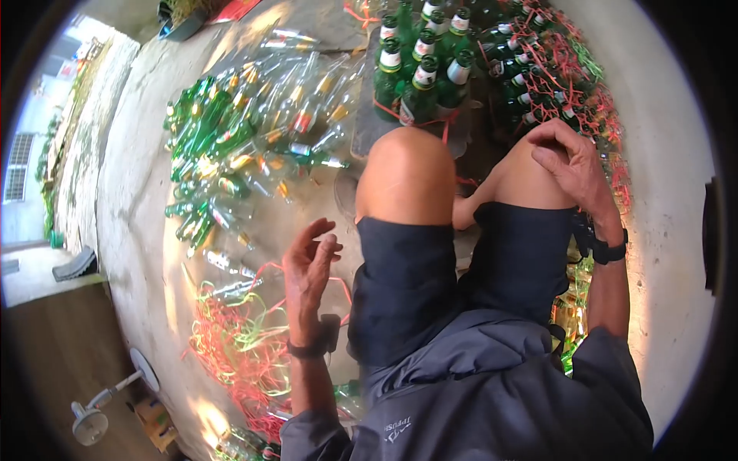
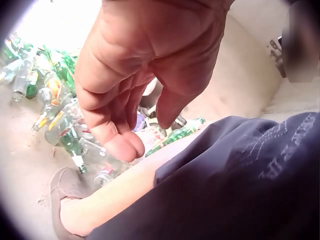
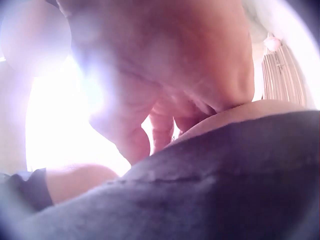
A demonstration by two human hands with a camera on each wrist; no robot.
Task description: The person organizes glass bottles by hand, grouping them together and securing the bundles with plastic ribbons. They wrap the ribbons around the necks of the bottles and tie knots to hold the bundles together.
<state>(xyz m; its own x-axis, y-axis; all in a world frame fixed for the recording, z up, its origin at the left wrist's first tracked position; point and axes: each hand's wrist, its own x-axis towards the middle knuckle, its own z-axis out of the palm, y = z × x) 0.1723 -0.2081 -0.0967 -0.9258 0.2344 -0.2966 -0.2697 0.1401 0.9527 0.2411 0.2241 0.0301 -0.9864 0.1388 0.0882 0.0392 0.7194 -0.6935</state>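
My left hand (image 1: pixel 309 265) hangs in the air left of the left knee, its fingers loosely bent and nothing held. In the left wrist view, the palm and bent fingers (image 2: pixel 112 140) show above the leg, with loose bottles (image 2: pixel 70 142) on the floor beyond. The right hand (image 1: pixel 573 169) rests on the right knee (image 1: pixel 526 180), fingers curved over it and holding nothing. Just past the knees stands an upright group of green bottles (image 1: pixel 423 96) with white neck labels. Red string (image 1: pixel 446 119) runs around their lower part, and a dark flat base (image 1: pixel 361 134) lies underneath.
Loose green and clear bottles (image 1: pixel 231 127) lie heaped on the floor at left. Nearer is a tangle of red and green strings (image 1: pixel 234 346). More dark bottles under red strings (image 1: pixel 565 88) line the right side by a pale wall (image 1: pixel 661 154). A white fan-like stand (image 1: pixel 104 396) is at lower left.
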